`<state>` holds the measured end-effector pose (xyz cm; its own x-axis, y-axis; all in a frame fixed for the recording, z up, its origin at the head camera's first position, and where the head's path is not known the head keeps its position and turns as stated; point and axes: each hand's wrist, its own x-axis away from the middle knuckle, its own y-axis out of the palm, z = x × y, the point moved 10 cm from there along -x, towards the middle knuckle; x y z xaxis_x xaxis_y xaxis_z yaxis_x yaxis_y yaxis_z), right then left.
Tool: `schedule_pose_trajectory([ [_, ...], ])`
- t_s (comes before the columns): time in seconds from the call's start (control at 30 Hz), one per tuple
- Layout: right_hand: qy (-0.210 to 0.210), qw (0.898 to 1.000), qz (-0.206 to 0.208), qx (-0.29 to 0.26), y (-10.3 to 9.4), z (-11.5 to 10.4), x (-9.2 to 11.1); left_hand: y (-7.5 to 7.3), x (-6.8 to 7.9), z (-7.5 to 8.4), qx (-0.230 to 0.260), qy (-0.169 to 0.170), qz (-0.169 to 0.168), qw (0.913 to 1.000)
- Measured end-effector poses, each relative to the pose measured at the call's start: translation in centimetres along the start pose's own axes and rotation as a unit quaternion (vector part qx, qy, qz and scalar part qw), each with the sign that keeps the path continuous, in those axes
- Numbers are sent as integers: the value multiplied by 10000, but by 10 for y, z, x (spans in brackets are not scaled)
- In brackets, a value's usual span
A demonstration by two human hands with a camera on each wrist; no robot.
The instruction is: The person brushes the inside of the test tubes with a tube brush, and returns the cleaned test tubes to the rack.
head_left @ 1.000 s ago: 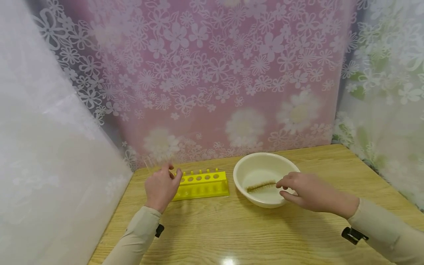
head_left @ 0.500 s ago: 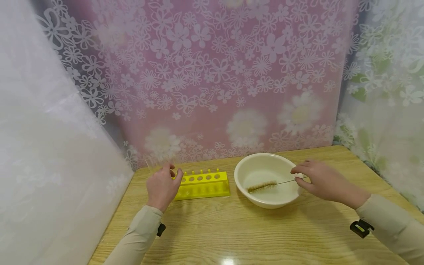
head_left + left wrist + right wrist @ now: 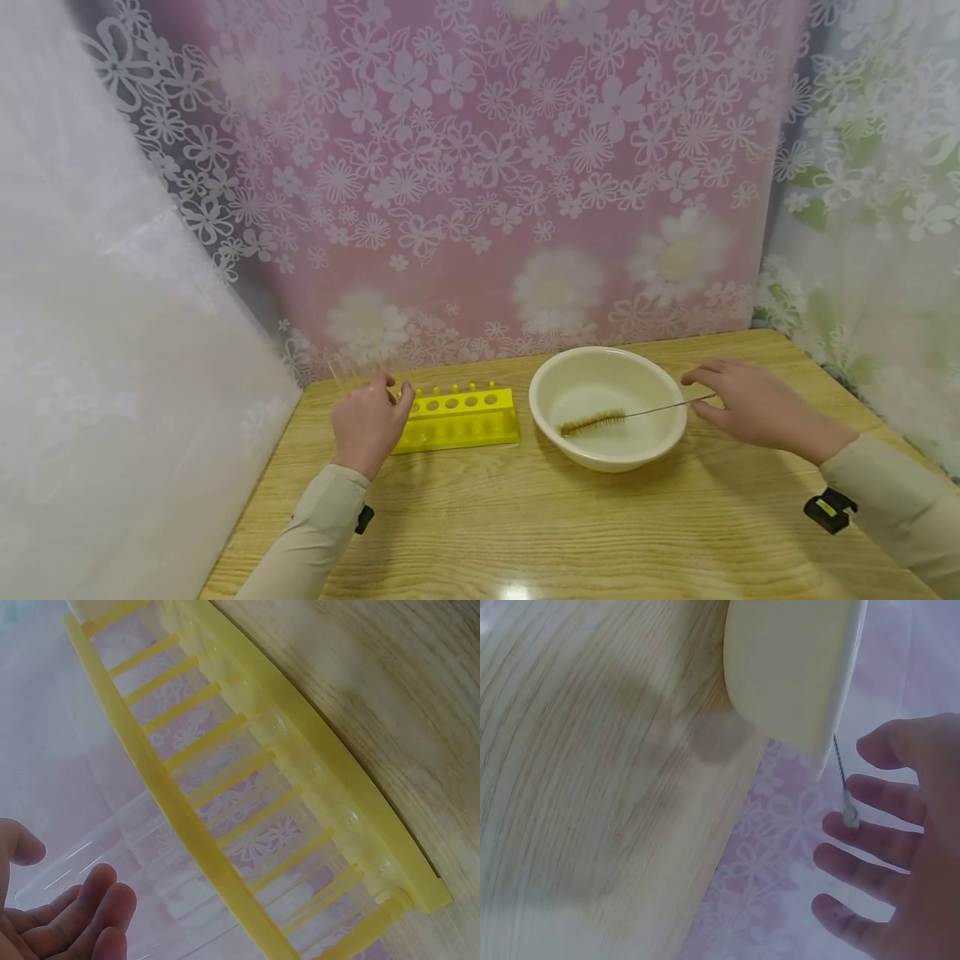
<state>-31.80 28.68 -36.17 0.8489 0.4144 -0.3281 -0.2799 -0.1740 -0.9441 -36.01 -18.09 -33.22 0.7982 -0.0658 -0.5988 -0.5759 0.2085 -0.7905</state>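
A test tube brush lies slanted in the white bowl, bristles inside and wire handle over the right rim. My right hand is just right of the bowl, fingers spread around the handle's end; the thumb stands apart from it, while the end overlaps the middle fingers. My left hand hovers by the left end of the yellow test tube rack, holding nothing. Clear test tubes stand in the rack close to these fingers; my hand partly hides them in the head view.
The wooden table carries the rack and the bowl side by side. Pink flowered sheeting hangs behind the table, with pale sheets at the sides. Several holes in the rack's right part show no tubes.
My right hand has drawn back rightward from over the bowl to beyond its rim, exposing the brush's wire handle. The left hand stays in nearly the same place.
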Motion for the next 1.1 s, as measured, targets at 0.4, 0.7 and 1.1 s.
schedule_pose_trajectory([
  [0.4, 537, 9967, -485, -377, 11, 28, 8, -2, 0, 7, -558, 366, 234, 9975],
  [0.7, 569, 9913, -833, -843, 18, 32, 13, 5, -1, 10, -722, 282, 29, 9970],
  [1.1, 630, 9838, -972, -1368, 24, 32, 14, 7, 0, 10, -607, 157, -88, 9980],
])
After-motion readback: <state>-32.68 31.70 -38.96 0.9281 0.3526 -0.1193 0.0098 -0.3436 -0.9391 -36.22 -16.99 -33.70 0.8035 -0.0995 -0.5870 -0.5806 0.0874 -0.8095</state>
